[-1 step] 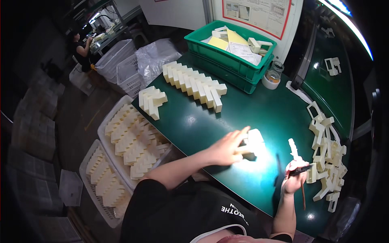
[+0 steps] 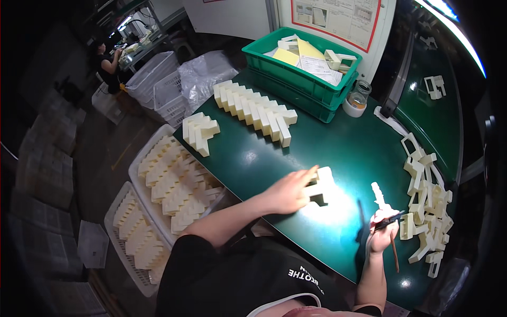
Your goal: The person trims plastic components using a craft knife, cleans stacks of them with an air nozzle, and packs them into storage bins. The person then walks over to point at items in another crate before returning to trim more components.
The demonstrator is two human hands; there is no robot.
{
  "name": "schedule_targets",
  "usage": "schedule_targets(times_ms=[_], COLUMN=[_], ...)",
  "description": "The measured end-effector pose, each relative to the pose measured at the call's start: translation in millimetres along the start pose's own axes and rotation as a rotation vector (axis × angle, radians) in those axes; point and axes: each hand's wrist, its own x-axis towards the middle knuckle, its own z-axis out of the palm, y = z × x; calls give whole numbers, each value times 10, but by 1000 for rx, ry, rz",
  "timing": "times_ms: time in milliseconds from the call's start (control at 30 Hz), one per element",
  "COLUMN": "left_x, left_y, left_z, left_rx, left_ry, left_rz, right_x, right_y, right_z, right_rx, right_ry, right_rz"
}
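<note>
My left hand [image 2: 288, 194] reaches over the green tabletop, its fingers closed on the left side of a cream-white plastic bracket [image 2: 324, 179] with a squared notch. Bright light washes out part of the bracket's outline. My right hand [image 2: 381, 235] is at the right, fingers curled round a dark slim tool [image 2: 389, 220]; its exact kind does not show. A thin brown strip [image 2: 395, 256] hangs below this hand. From its top rises a pale, knobby stick-like shape [image 2: 377, 194], too glaring to identify. Just right of it lies a pile of loose cream brackets [image 2: 430, 211].
Interlocked rows of brackets [image 2: 256, 113] and a smaller stack [image 2: 199, 132] stand at the table's far left. Behind are green crates [image 2: 296, 74] with papers, and a glass jar [image 2: 359, 95]. White baskets [image 2: 153, 142] of brackets sit left. Another person [image 2: 108, 66] works far left.
My left hand has shifted slightly left with the bracket, which shows its notch more plainly. My right hand and the pale stick-like shape have moved a little left.
</note>
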Motion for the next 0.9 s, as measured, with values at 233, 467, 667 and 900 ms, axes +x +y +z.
schedule_targets(times_ms=[233, 467, 667, 900], left_x=[-632, -1109, -1171, -1454], left_y=[-241, -618, -910, -729], left_z=[-617, -997, -985, -946], left_rx=[-259, -632, -636, -393], left_ry=[174, 709, 865, 1161], left_rz=[-386, -471, -472, -437], right_x=[-4, -7, -59, 689], right_y=[113, 216, 230, 113], right_z=[28, 34, -20, 55], right_rx=[-235, -216, -234, -612], right_ry=[-136, -59, -13, 90], right_rz=[-15, 171, 207, 118])
